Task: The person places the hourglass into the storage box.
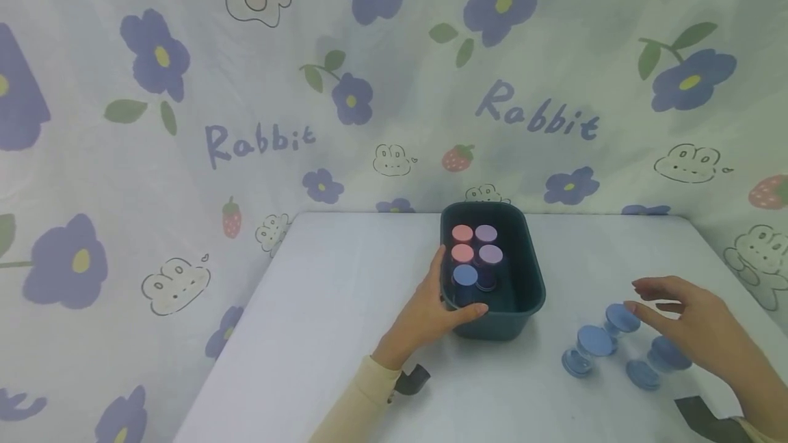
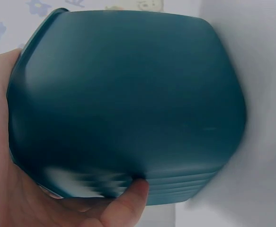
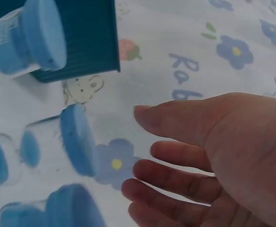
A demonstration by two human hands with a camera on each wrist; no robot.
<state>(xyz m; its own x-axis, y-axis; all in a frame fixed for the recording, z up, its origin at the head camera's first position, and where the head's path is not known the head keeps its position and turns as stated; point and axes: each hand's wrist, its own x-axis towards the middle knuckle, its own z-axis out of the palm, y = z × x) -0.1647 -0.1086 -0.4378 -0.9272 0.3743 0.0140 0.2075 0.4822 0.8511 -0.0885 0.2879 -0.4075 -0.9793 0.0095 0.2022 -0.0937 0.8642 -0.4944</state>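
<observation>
The left hand (image 1: 431, 310) grips the near left corner of the dark teal tub (image 1: 529, 292), its thumb curled over the rim, apparently to steady it. The tub stands toward the counter's (image 1: 345, 333) far edge and holds five capped jars (image 1: 474, 255), pink, purple and blue, packed upright. To its right, three blue-capped jars (image 1: 615, 344) lie on their sides near the counter's right edge. The right hand (image 1: 695, 327) hovers over them, fingers (image 3: 175, 118) loosely spread and holding nothing.

smooth plastic bin (image 1: 529, 292), printed cloth backdrop (image 1: 185, 122)
</observation>
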